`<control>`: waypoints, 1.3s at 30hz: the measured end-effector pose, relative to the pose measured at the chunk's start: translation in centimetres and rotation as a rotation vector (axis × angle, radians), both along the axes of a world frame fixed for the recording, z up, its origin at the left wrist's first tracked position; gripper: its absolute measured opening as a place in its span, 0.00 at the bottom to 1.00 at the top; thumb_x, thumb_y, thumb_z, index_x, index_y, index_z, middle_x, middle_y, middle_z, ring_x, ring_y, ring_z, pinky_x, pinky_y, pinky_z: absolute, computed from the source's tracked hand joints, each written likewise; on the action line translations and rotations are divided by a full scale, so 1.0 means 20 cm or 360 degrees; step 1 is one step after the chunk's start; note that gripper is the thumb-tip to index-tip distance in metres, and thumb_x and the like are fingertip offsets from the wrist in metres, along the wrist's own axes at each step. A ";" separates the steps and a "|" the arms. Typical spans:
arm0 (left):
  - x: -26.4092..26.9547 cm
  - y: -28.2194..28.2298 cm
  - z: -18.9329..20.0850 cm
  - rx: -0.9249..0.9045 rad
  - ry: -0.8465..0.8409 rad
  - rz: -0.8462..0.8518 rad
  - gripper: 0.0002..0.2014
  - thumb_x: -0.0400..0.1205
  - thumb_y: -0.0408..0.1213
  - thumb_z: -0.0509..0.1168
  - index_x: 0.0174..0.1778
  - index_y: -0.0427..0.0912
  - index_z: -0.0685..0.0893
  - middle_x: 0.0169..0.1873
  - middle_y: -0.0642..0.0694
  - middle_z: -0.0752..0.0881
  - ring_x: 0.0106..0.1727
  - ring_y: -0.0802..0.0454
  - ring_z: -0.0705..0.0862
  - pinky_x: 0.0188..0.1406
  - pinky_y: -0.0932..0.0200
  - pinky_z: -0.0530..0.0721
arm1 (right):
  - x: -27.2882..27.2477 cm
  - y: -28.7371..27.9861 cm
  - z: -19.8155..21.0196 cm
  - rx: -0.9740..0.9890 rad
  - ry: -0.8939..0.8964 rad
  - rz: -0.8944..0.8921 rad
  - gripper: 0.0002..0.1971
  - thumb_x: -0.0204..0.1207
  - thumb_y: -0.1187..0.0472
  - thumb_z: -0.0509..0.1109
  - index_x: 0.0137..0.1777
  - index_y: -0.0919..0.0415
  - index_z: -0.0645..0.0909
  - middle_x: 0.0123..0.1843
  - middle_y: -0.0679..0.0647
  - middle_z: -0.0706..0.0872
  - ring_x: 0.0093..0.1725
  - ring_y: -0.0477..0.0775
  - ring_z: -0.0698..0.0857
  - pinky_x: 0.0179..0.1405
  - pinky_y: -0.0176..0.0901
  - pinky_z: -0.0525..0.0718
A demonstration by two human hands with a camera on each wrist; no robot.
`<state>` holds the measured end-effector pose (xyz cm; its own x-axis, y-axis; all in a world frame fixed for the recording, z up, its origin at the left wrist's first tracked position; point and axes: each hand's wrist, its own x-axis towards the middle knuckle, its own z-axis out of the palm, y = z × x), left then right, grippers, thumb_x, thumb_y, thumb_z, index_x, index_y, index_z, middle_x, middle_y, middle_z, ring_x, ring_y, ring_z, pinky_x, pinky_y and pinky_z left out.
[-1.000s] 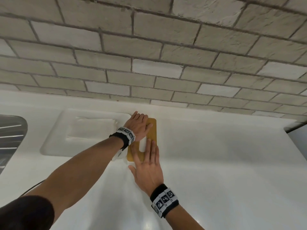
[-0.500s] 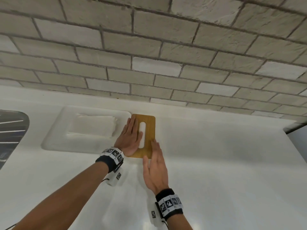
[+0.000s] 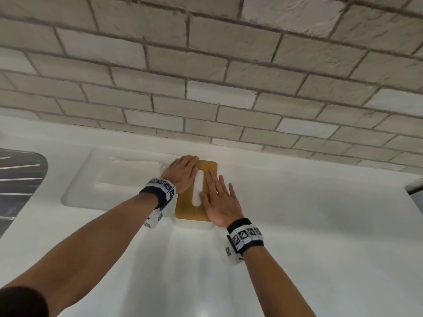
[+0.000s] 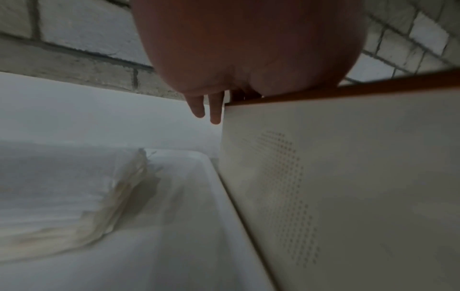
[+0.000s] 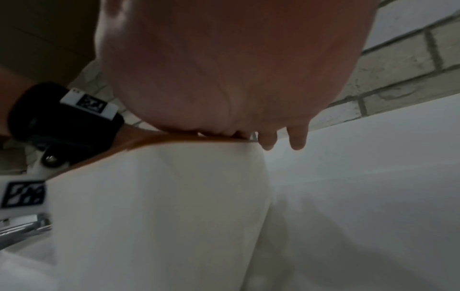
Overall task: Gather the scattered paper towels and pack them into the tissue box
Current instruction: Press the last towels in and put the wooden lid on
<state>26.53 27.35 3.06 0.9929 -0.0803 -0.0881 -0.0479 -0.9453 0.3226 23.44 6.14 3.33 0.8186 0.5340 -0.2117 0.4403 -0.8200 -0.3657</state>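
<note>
The tissue box (image 4: 348, 196) is white with a wooden lid (image 3: 190, 210) that has a long white slot (image 3: 198, 188). It stands on the white counter near the wall. My left hand (image 3: 184, 172) lies flat on the lid's left far part, with two fingertips (image 4: 214, 114) hanging over the box's edge. My right hand (image 3: 219, 200) presses flat on the lid's right half, beside the slot, its fingertips (image 5: 296, 139) past the lid's rim. A stack of white paper towels (image 4: 62, 196) lies in a shallow white tray (image 3: 77, 193) just left of the box.
A brick wall (image 3: 206, 88) rises right behind the box. The white counter (image 3: 297, 236) spreads to the right and towards me. A dark ribbed sink area (image 3: 20, 179) is at the far left, and a dark object (image 3: 415, 191) at the right edge.
My right hand slid forward from the lid's near end onto its right half. My left hand shifted along the lid's left side towards the far corner. The box stayed put.
</note>
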 end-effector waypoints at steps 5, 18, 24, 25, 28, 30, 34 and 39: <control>0.02 0.02 -0.03 0.0043 -0.0057 0.0023 0.30 0.94 0.52 0.37 0.92 0.46 0.61 0.85 0.48 0.70 0.83 0.42 0.72 0.89 0.41 0.62 | 0.09 0.01 -0.03 0.0000 -0.0004 -0.0006 0.33 0.95 0.39 0.36 0.95 0.44 0.30 0.95 0.39 0.29 0.97 0.53 0.38 0.96 0.64 0.40; -0.31 -0.07 0.00 -0.0297 -0.0460 -0.0111 0.14 0.87 0.49 0.70 0.66 0.50 0.89 0.71 0.55 0.84 0.79 0.49 0.76 0.79 0.42 0.77 | 0.03 0.07 -0.01 0.0554 -0.0217 -0.0456 0.12 0.92 0.56 0.61 0.73 0.52 0.77 0.79 0.50 0.72 0.65 0.64 0.86 0.58 0.58 0.88; -0.29 -0.15 0.10 0.0020 -0.0161 0.0002 0.10 0.81 0.50 0.72 0.55 0.53 0.93 0.63 0.58 0.87 0.78 0.50 0.72 0.75 0.44 0.70 | -0.02 0.12 -0.07 0.0401 -0.0293 -0.0480 0.11 0.94 0.54 0.56 0.72 0.53 0.68 0.84 0.50 0.64 0.58 0.67 0.86 0.45 0.56 0.82; -0.28 -0.16 0.11 0.0106 -0.0161 0.0017 0.08 0.81 0.49 0.71 0.51 0.53 0.93 0.60 0.58 0.88 0.77 0.49 0.74 0.74 0.43 0.70 | -0.02 0.12 -0.07 0.0383 -0.0304 -0.0478 0.11 0.94 0.54 0.56 0.72 0.54 0.68 0.84 0.51 0.64 0.57 0.67 0.86 0.45 0.56 0.83; -0.26 -0.20 0.10 0.0228 -0.0184 0.0075 0.07 0.80 0.46 0.69 0.42 0.51 0.91 0.51 0.57 0.90 0.73 0.48 0.76 0.71 0.42 0.70 | -0.01 0.13 -0.06 0.0364 -0.0328 -0.0467 0.11 0.94 0.54 0.56 0.72 0.54 0.68 0.85 0.51 0.64 0.56 0.69 0.87 0.48 0.60 0.87; -0.25 -0.19 0.10 0.0223 -0.0181 0.0055 0.07 0.80 0.46 0.69 0.41 0.51 0.90 0.49 0.56 0.90 0.70 0.47 0.76 0.69 0.43 0.73 | -0.01 0.12 -0.07 0.0360 -0.0324 -0.0488 0.11 0.94 0.53 0.55 0.73 0.54 0.68 0.85 0.51 0.63 0.55 0.68 0.87 0.49 0.61 0.89; -0.24 -0.15 0.10 0.0068 -0.0234 -0.0021 0.06 0.80 0.44 0.70 0.39 0.51 0.89 0.49 0.57 0.89 0.66 0.47 0.77 0.59 0.48 0.74 | -0.01 0.12 -0.07 0.0347 -0.0340 -0.0472 0.13 0.93 0.53 0.55 0.74 0.53 0.68 0.85 0.50 0.63 0.54 0.67 0.87 0.49 0.61 0.88; -0.23 -0.12 0.12 0.0168 -0.0194 -0.0150 0.06 0.84 0.44 0.67 0.47 0.48 0.88 0.58 0.55 0.87 0.68 0.46 0.78 0.60 0.45 0.78 | -0.02 0.12 -0.07 0.0324 -0.0332 -0.0463 0.13 0.93 0.54 0.56 0.75 0.53 0.67 0.86 0.50 0.62 0.53 0.67 0.87 0.49 0.61 0.88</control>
<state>21.97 24.87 5.44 0.9852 -0.1702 0.0198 -0.1706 -0.9631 0.2081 23.08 8.59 1.92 0.9557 0.2879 0.0611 0.2829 -0.8412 -0.4609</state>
